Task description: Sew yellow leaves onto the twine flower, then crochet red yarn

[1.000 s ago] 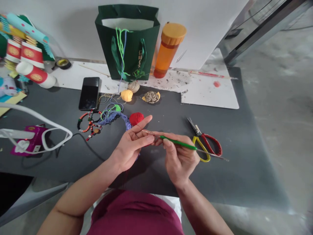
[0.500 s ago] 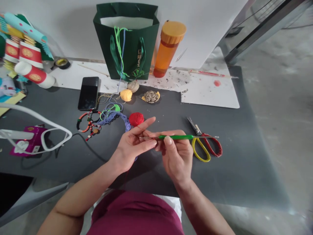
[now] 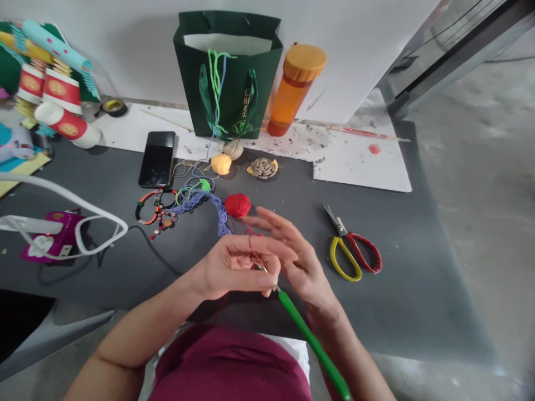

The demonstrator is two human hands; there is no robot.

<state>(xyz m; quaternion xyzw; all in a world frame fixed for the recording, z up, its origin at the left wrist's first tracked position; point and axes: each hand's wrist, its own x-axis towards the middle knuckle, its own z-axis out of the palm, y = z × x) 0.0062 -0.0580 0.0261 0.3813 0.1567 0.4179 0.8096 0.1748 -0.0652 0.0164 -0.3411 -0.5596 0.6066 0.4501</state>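
My left hand point(image 3: 242, 267) pinches the thin metal shaft of a green-handled crochet hook point(image 3: 311, 338) between thumb and fingers. The handle slants down to the right, in front of my right forearm. Red yarn point(image 3: 253, 240) loops over the left index finger and runs to the hook. Beside it, my right hand point(image 3: 298, 259) is off the handle, fingers stretched out and partly behind the left fingertips. Just beyond both hands sits a red yarn ball point(image 3: 237, 205). A blue-purple crocheted piece point(image 3: 204, 201) lies to its left.
Scissors point(image 3: 346, 245) with yellow and red handles lie at right. Farther back are a crocheted flower point(image 3: 262, 167), yellow yarn ball point(image 3: 221, 164), phone point(image 3: 157, 160), green paper bag point(image 3: 229, 78) and orange bottle point(image 3: 295, 89). Beaded bracelets point(image 3: 154, 207) and a white cable point(image 3: 83, 203) are at left.
The right hand has let go of the hook and spread its fingers. The hook, level before, now hangs tilted down to the right from the left hand. The view has shifted slightly.
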